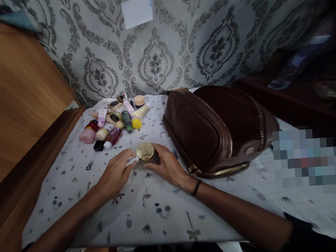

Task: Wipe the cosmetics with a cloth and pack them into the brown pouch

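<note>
A small jar with a shiny gold lid (145, 152) stands upright on the patterned white cloth, between my two hands. My right hand (167, 163) curves around the jar's right side, thumb in front and fingers behind. To the left of the jar is my left hand (116, 173), its thumb and fingers apart and the fingertips close to the lid. Whether those fingertips touch the jar I cannot tell. Nothing shows inside the left hand. A dark band (196, 187) circles my right wrist.
Several cosmetics lie in a cluster behind my left hand, among them a yellow-capped tube (136, 123), a dark red bottle (113, 136) and a pink bottle (87, 136). An unzipped brown leather bag (197, 135) stands at the right. A wooden panel (24, 86) rises at the left.
</note>
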Demonstrator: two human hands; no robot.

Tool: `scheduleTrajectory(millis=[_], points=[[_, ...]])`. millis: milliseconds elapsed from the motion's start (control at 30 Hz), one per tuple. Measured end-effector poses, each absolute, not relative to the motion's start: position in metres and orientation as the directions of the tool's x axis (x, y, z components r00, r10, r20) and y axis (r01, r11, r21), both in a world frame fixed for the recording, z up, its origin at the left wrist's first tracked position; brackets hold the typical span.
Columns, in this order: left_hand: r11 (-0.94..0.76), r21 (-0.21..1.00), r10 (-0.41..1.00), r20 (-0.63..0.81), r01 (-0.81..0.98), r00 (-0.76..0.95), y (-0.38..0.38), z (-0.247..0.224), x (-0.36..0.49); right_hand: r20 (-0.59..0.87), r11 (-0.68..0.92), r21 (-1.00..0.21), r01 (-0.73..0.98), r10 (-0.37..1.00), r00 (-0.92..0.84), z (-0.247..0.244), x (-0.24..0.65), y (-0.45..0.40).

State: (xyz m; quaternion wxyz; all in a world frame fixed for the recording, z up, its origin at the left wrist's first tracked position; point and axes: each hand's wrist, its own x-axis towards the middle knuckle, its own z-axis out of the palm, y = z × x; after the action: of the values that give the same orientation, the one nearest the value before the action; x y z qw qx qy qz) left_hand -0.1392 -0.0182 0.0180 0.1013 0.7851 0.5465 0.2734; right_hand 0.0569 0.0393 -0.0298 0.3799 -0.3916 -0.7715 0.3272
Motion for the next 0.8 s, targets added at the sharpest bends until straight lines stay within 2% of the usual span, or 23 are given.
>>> scheduleTrajectory(millis=[233, 433, 667, 800], points=[[-0.493, 0.309, 0.855, 0.345, 0.813, 0.388, -0.028, 0.021, -0.136, 0.345, 0.478, -0.808, 0.345, 0.858, -0.382, -0.025, 0.057, 0.036], [-0.566, 0.136, 0.788, 0.379, 0.813, 0.485, -0.037, 0.019, -0.124, 0.339, 0.47, -0.803, 0.367, 0.866, -0.367, -0.018, 0.056, 0.035], [-0.603, -0.099, 0.692, 0.427, 0.791, 0.582, -0.039, 0.021, -0.112, 0.372, 0.511, -0.783, 0.354, 0.842, -0.392, -0.021, 0.057, 0.034], [-0.589, -0.158, 0.67, 0.452, 0.792, 0.588, -0.038, 0.026, -0.105, 0.422, 0.559, -0.757, 0.338, 0.813, -0.401, -0.026, 0.055, 0.034]])
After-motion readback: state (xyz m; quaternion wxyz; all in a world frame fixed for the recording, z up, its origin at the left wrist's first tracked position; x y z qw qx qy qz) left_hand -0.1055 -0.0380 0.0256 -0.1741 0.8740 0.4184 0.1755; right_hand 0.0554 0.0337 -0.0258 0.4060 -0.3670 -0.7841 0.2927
